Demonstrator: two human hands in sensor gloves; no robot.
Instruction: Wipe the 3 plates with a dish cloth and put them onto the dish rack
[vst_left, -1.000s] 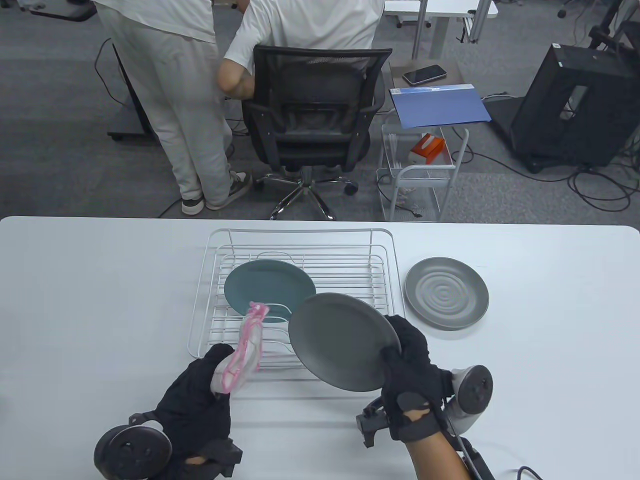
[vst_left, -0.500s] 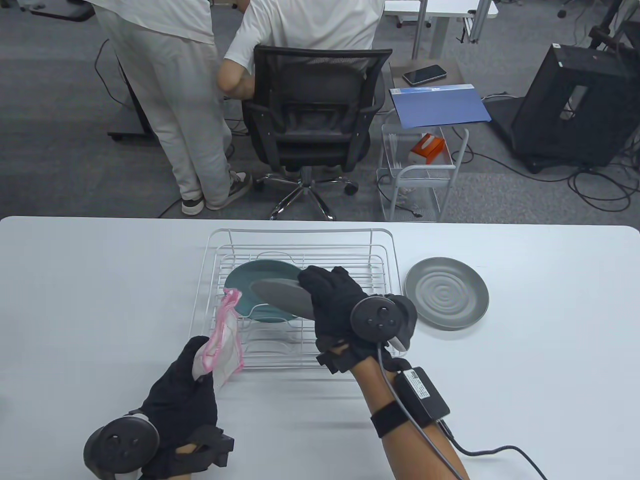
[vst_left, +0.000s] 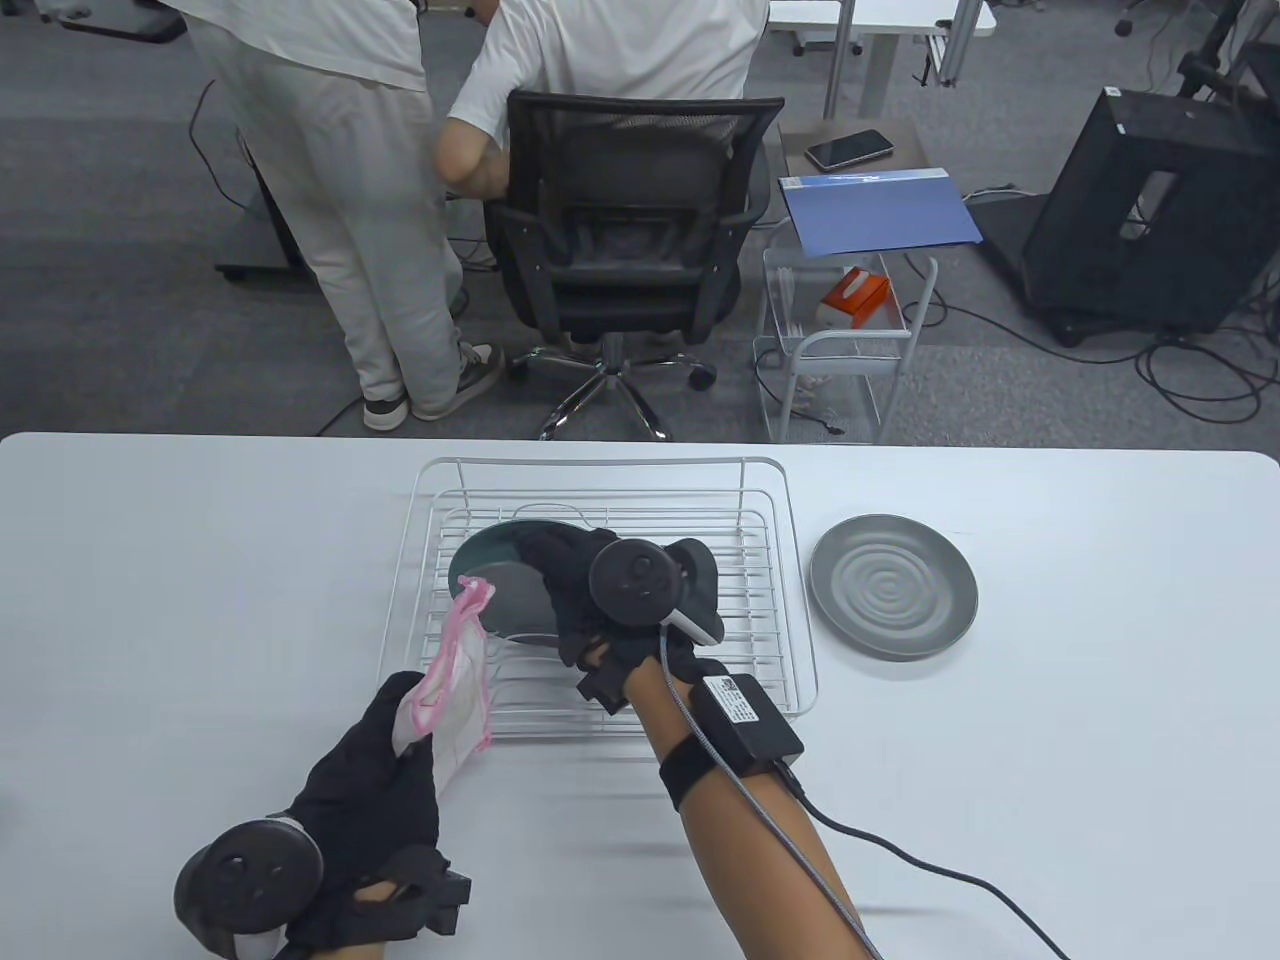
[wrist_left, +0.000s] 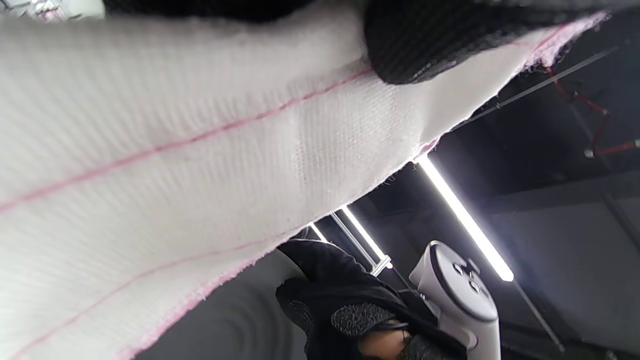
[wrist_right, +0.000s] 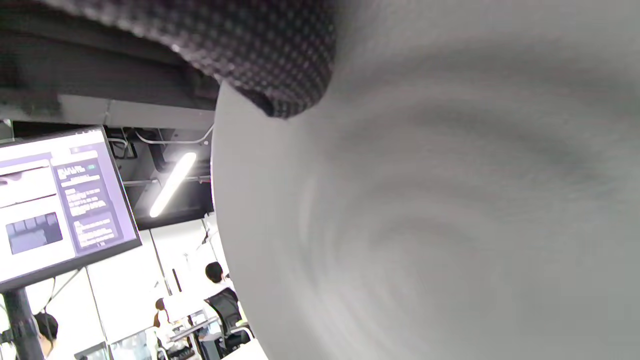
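Grey plate (vst_left: 515, 600) gripped in right hand (vst_left: 590, 600), gloved fingers curled over its rim, held over left half of white wire dish rack (vst_left: 780, 560) and against teal plate (vst_left: 475, 555) already resting there. Same grey surface filling right wrist view, glove fingertip (wrist_right: 280, 60) lapping its edge. Pink-edged white dish cloth (vst_left: 455, 670) pinched in left hand (vst_left: 370, 780), lifted above rack's near left corner, near tabletop's front edge. Second grey plate (vst_left: 893, 586), ringed with a spiral, lying flat on white tabletop (vst_left: 1100, 650) just right of rack, untouched.
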